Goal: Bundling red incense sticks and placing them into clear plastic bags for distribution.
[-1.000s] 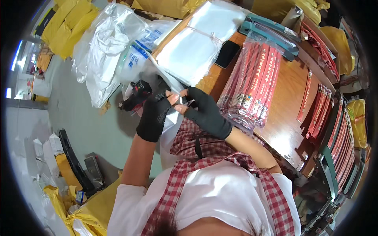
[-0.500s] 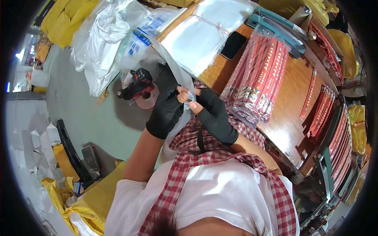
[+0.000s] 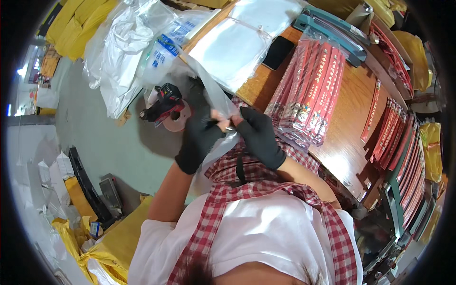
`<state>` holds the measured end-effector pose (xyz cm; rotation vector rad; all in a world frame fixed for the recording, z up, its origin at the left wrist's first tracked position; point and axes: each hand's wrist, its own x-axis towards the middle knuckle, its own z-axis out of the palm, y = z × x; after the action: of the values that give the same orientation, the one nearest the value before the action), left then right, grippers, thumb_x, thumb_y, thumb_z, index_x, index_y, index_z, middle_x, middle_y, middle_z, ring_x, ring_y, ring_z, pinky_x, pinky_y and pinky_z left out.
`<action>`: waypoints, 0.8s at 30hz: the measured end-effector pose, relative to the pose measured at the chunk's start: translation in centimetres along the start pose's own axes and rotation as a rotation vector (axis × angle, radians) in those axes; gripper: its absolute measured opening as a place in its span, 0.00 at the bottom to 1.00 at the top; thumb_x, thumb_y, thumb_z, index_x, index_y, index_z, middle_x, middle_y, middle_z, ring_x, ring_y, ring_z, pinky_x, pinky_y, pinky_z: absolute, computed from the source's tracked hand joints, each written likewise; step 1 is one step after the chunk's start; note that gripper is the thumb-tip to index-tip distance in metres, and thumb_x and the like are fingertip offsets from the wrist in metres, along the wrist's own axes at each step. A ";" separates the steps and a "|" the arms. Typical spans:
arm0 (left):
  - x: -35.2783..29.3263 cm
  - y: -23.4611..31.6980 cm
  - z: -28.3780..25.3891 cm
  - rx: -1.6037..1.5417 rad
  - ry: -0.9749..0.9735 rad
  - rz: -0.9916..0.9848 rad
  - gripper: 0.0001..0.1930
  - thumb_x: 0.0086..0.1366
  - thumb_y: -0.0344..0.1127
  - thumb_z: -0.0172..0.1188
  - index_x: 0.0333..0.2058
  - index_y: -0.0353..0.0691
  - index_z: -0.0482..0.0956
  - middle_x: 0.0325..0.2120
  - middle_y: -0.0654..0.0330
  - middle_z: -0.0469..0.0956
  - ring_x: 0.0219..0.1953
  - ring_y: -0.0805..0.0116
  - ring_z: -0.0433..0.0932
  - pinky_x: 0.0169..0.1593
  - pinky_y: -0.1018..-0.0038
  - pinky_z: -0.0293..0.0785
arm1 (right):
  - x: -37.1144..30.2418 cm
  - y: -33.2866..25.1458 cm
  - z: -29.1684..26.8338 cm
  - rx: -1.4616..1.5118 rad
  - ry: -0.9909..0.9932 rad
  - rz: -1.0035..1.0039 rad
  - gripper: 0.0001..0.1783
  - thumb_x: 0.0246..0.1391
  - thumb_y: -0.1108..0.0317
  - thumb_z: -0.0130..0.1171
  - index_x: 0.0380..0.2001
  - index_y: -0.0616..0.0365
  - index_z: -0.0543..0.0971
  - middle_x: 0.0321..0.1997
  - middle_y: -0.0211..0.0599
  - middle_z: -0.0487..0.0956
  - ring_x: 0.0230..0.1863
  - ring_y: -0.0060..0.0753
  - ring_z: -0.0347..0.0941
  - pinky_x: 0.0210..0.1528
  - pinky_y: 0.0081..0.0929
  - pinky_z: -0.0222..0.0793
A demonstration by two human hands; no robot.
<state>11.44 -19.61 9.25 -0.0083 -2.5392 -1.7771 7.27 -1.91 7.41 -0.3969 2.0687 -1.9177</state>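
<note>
A clear bag (image 3: 287, 128) packed with slender red packets (image 3: 319, 85) is laid on the wooden table (image 3: 349, 147), the packets lined up side by side. At lower left, crumpled white plastic (image 3: 99, 271) is seen in the mouth of a yellow bag (image 3: 122, 242). A translucent plastic strip (image 3: 214, 92) is held above the lap, just off the table's near edge. By the right hand (image 3: 259, 137), black-gloved with bare fingertips, the strip is pinched between thumb and forefinger, the fingers nearly closed. By the left hand (image 3: 197, 145), similarly gloved, it appears to be pinched close beside; the fingertips are blurred, and their exact placement cannot be told. The strip's long axis is directed obliquely from upper left down to the hands, below which the strip is turned toward lower left.
</note>
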 end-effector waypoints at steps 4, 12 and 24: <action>-2.3 -5.6 -12.3 -0.021 0.587 0.046 0.05 0.68 0.35 0.50 0.32 0.45 0.69 0.25 0.69 0.67 0.26 0.77 0.67 0.32 0.81 0.67 | -1.6 0.3 -4.2 -0.328 0.248 -0.138 0.12 0.53 0.67 0.55 0.23 0.65 0.71 0.17 0.44 0.68 0.19 0.30 0.62 0.24 0.31 0.60; -1.1 -2.4 -14.8 0.412 0.394 0.032 0.20 0.65 0.32 0.51 0.56 0.43 0.70 0.38 0.66 0.73 0.28 0.78 0.68 0.33 0.82 0.69 | -4.4 -2.5 -9.6 -0.373 0.136 -0.018 0.13 0.55 0.66 0.53 0.24 0.65 0.73 0.16 0.38 0.67 0.21 0.25 0.65 0.24 0.27 0.60; -1.5 -2.0 -20.4 0.647 0.448 -0.008 0.08 0.61 0.29 0.52 0.23 0.38 0.72 0.18 0.64 0.69 0.23 0.74 0.69 0.29 0.76 0.65 | -3.3 -3.4 -14.2 -0.143 0.098 0.057 0.15 0.57 0.61 0.58 0.37 0.64 0.78 0.29 0.32 0.77 0.32 0.22 0.71 0.36 0.24 0.67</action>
<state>13.51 -39.43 14.32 0.3714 -2.6110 -0.7613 4.77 12.18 11.85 -0.2762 2.2632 -1.7960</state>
